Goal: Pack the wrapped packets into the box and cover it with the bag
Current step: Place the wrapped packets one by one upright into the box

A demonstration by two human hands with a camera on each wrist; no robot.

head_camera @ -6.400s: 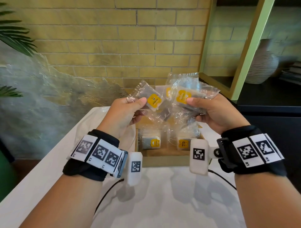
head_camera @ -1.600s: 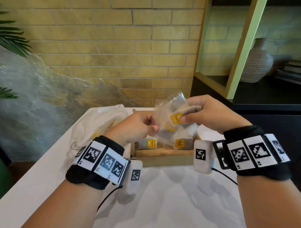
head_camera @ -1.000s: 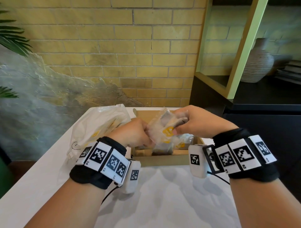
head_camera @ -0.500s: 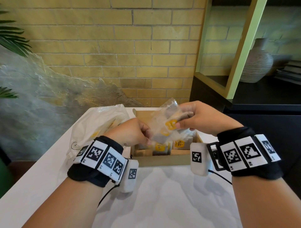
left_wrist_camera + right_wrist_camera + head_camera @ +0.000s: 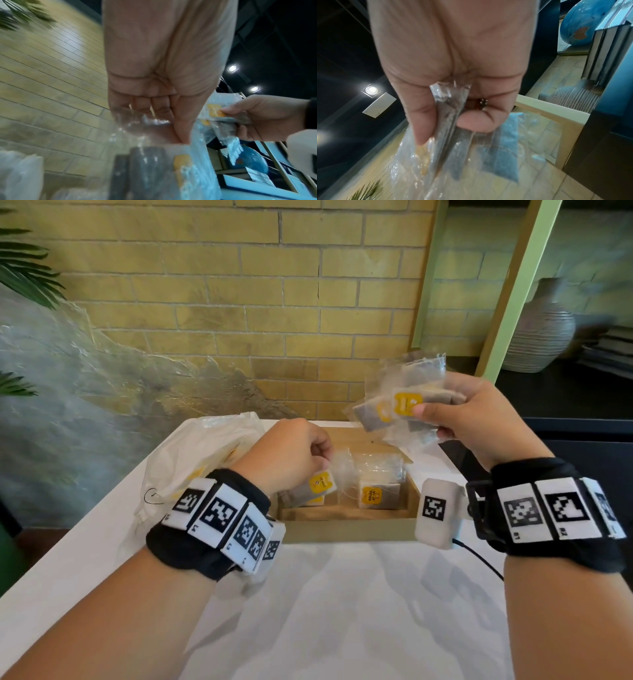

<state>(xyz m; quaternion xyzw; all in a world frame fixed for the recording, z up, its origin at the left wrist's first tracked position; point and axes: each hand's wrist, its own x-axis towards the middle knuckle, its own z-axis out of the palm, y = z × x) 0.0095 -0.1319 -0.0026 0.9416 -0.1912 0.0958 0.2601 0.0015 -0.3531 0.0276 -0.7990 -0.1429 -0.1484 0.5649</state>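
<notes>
An open cardboard box stands on the white table, with wrapped packets bearing yellow tags upright inside it. My left hand pinches one clear-wrapped packet by its top edge over the box's left side; that packet hangs below the fingers in the left wrist view. My right hand holds a bunch of several packets up and to the right above the box, thumb on a yellow tag; the bunch fans out in the right wrist view. A crumpled white bag lies left of the box.
The brick wall rises close behind the table. To the right stand a dark cabinet with a green-framed shelf, a ribbed vase and books. Palm leaves reach in at the left. A black cable trails beside the box.
My hands have parted: the left drew one packet down over the box, while the right lifted the remaining bunch up and to the right.
</notes>
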